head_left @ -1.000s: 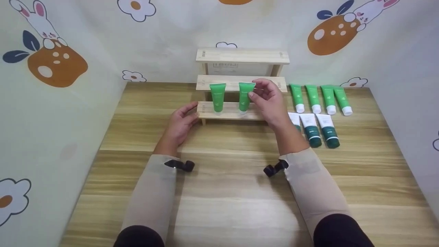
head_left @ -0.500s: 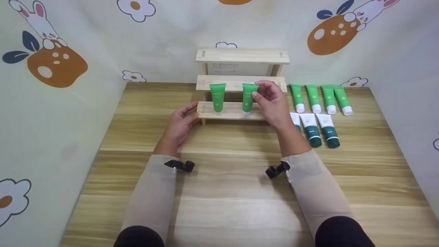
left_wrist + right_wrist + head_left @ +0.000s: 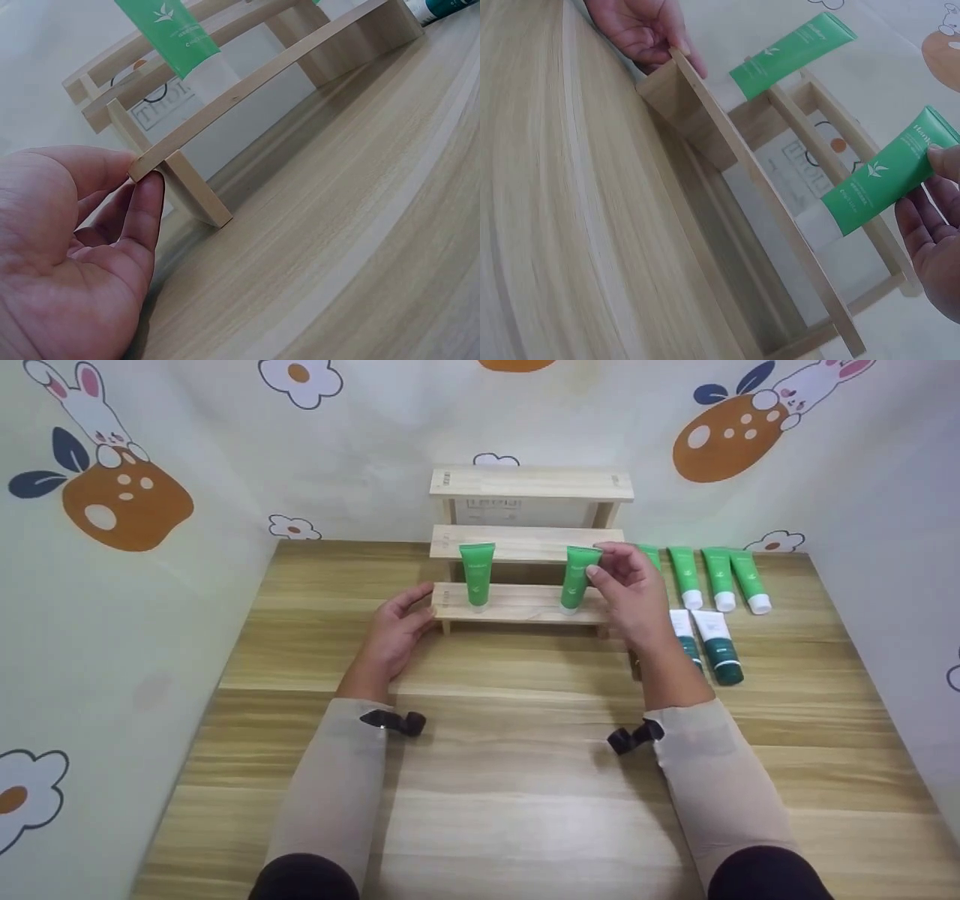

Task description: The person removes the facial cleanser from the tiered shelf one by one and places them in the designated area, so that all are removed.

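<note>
A three-step wooden shelf point(image 3: 517, 604) stands against the back wall. My left hand point(image 3: 394, 634) pinches the left end of its lowest step, thumb and fingers on the board's corner in the left wrist view. Toward the left of that step a green squeeze tube point(image 3: 478, 576) stands upright on its white cap. Nearer the right end, my right hand point(image 3: 636, 594) pinches a second green squeeze tube point(image 3: 576, 577) by its upper right edge. This tube leans slightly, and its white cap point(image 3: 820, 227) meets the step in the right wrist view.
Right of the shelf, several green tubes point(image 3: 685, 577) lie on the wooden table point(image 3: 510, 780). In front of them lie white-and-dark-green tubes point(image 3: 718, 646), partly hidden by my right hand. A patterned cloth wall point(image 3: 360, 472) rises behind the shelf.
My right hand has shifted to the right along the lowest step with its green squeeze tube, widening the gap to the other tube. My left hand has stayed at the shelf's end.
</note>
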### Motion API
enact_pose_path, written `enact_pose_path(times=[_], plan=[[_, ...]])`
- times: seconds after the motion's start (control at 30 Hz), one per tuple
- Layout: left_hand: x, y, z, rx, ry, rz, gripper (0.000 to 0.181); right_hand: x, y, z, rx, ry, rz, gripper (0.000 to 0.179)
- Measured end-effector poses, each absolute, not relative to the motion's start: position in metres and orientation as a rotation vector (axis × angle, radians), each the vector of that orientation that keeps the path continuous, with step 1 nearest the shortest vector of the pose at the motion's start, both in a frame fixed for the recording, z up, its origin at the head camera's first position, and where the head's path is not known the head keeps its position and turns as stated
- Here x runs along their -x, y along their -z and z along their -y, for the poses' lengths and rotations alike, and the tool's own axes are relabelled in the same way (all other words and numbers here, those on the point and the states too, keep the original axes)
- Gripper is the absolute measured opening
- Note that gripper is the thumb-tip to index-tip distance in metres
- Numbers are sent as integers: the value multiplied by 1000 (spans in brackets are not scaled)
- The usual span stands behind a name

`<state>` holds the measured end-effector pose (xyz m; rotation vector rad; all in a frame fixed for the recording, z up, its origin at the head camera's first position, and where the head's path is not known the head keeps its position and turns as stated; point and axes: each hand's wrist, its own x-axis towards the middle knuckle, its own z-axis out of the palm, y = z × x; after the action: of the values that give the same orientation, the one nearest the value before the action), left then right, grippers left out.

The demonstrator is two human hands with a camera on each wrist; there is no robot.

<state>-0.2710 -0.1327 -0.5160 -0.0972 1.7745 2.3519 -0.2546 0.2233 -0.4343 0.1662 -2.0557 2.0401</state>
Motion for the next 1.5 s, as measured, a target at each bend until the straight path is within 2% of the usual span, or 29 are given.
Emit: enact_pose_path(times=[0.17, 0.4, 0.83, 1.13, 1.5], plan=[[272, 516, 132, 93, -2366, -1767, 52, 251, 435, -241, -165, -2019, 2057, 35], [272, 514, 132, 101, -2358, -1771, 53, 247, 433, -263, -80, -2030, 2047, 33], [272, 515, 133, 147, -2349, -1788, 52, 241, 431, -303, 78, -2211, 1839, 40], [272, 516, 131, 90, -2352, -1788, 52, 232, 430, -342, 150, -2256, 1461, 36], [270, 516, 132, 109, -2353, -1790, 52, 224, 437, -382, 248, -2221, 1456, 38]])
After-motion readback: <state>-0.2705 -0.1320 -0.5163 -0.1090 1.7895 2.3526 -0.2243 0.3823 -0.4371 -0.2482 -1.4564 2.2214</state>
